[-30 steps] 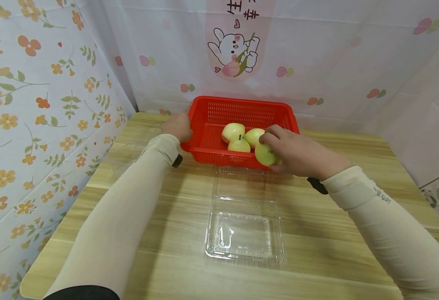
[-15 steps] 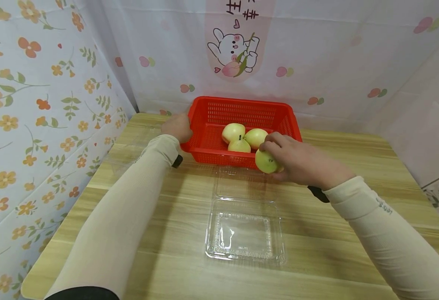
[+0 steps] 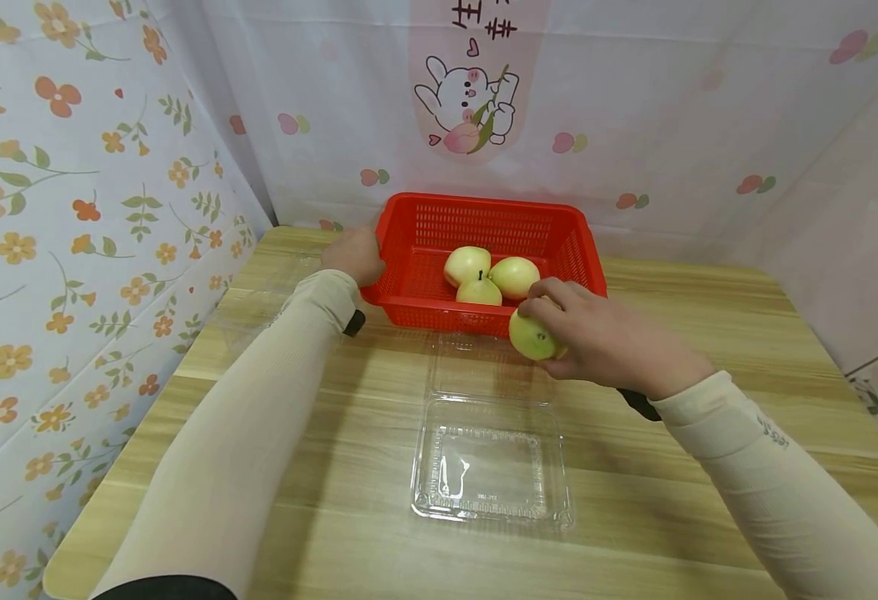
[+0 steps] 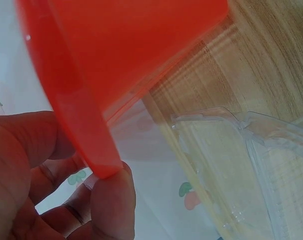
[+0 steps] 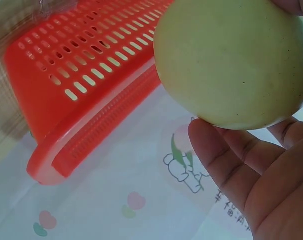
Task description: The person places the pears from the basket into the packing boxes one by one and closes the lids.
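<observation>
My left hand [image 3: 356,256] grips the left rim of a red plastic basket [image 3: 446,315], thumb and fingers on either side of the rim [image 4: 86,135] in the left wrist view. Three yellow-green pears [image 3: 513,277] lie together inside the basket. Just in front of the basket's near right side, my right hand [image 3: 596,335] holds another pear [image 3: 532,336], which fills much of the right wrist view with fingertips [image 5: 206,135] against it. An opened clear plastic clamshell box [image 3: 484,475] lies on the table, its far half close to the basket's near wall.
More clear plastic boxes [image 3: 259,287] stand at the table's back left, partly behind my left forearm. The wooden table [image 3: 656,517] meets a printed cloth [image 3: 634,108] at the back, and a flowered cloth [image 3: 57,275] hangs along the left.
My right hand has drawn the pear slightly toward me, from over the basket's near rim to in front of it. The left hand has stayed on the rim.
</observation>
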Motion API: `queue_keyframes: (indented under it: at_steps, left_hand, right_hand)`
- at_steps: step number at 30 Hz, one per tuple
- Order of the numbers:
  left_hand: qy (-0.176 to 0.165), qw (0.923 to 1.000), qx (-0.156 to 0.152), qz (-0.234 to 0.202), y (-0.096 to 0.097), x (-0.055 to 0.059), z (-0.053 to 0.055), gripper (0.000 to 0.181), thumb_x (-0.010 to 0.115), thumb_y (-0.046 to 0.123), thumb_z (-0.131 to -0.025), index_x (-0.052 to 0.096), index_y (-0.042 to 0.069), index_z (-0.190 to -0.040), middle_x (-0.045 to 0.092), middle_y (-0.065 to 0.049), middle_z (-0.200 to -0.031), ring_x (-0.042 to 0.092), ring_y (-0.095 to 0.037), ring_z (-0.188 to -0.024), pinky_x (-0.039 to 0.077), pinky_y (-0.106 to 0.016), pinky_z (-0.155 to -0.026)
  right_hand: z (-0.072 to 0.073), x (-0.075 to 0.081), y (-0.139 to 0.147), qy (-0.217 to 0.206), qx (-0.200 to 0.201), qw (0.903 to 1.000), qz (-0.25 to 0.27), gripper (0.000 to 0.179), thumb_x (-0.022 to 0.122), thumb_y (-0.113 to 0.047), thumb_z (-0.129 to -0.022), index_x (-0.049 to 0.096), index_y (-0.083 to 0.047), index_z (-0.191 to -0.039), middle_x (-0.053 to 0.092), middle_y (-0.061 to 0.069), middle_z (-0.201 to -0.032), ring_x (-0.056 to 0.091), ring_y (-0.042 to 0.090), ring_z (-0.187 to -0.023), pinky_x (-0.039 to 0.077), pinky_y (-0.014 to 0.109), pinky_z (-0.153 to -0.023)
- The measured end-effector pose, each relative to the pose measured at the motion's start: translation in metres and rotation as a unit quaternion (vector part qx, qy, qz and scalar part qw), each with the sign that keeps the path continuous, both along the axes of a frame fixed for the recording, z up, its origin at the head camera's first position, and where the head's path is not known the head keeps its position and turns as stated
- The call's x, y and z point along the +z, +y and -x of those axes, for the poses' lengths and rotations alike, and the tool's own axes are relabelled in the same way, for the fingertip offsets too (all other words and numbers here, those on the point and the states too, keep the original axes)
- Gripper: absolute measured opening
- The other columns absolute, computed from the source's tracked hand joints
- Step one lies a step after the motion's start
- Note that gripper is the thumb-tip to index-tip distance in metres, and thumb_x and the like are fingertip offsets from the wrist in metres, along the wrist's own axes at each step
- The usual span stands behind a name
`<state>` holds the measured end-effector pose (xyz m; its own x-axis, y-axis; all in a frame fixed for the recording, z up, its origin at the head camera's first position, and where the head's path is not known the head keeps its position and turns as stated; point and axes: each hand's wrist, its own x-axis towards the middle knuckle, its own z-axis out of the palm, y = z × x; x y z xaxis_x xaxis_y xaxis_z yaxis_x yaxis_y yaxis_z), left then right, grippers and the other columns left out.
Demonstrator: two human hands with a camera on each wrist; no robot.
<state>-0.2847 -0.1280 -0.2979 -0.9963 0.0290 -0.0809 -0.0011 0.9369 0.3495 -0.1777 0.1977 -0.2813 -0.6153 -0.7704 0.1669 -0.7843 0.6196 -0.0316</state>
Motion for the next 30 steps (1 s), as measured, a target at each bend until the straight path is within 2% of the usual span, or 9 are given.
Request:
queue_keyframes:
  at_steps: [8,15,24,30]
  left_hand:
    - [0.002,1.0,0.002,0.002,0.001,0.0,-0.002,0.012,0.055,0.01,-0.093,0.063,0.003,-0.088,0.063,-0.01,-0.085,0.063,-0.024,-0.076,0.054,-0.039,-0.068]
    - [0.002,1.0,0.002,0.0,0.001,0.0,-0.002,0.012,0.054,0.009,-0.093,0.063,0.003,-0.088,0.063,-0.011,-0.085,0.063,-0.025,-0.076,0.055,-0.038,-0.068]
    - [0.0,1.0,0.001,-0.001,0.002,0.0,-0.002,0.012,0.054,0.009,-0.093,0.062,0.003,-0.087,0.063,-0.011,-0.084,0.063,-0.024,-0.075,0.055,-0.038,-0.067]
    - [0.0,1.0,0.002,0.0,0.002,-0.001,-0.001,0.01,0.055,0.009,-0.093,0.061,0.002,-0.092,0.063,-0.012,-0.087,0.063,-0.025,-0.078,0.056,-0.039,-0.07]
  right_hand:
    - [-0.007,-0.006,0.004,0.013,0.01,0.9998,0.01,0.058,0.086,-0.02,-0.073,0.055,-0.014,-0.121,0.052,0.003,-0.116,0.055,0.022,-0.099,0.054,0.037,-0.073]
    - [-0.014,-0.007,0.004,0.004,0.011,0.9999,0.003,0.062,0.088,-0.02,-0.072,0.054,-0.012,-0.125,0.051,0.006,-0.118,0.054,0.023,-0.099,0.055,0.038,-0.075]
    - [-0.024,-0.011,0.005,0.016,0.011,0.9996,-0.019,0.065,0.089,-0.025,-0.072,0.053,-0.013,-0.126,0.052,0.009,-0.121,0.056,0.025,-0.1,0.057,0.038,-0.071]
    - [-0.031,-0.012,0.006,0.027,0.02,0.9993,-0.014,0.063,0.087,-0.023,-0.073,0.053,-0.013,-0.125,0.052,0.008,-0.12,0.055,0.024,-0.099,0.056,0.036,-0.07]
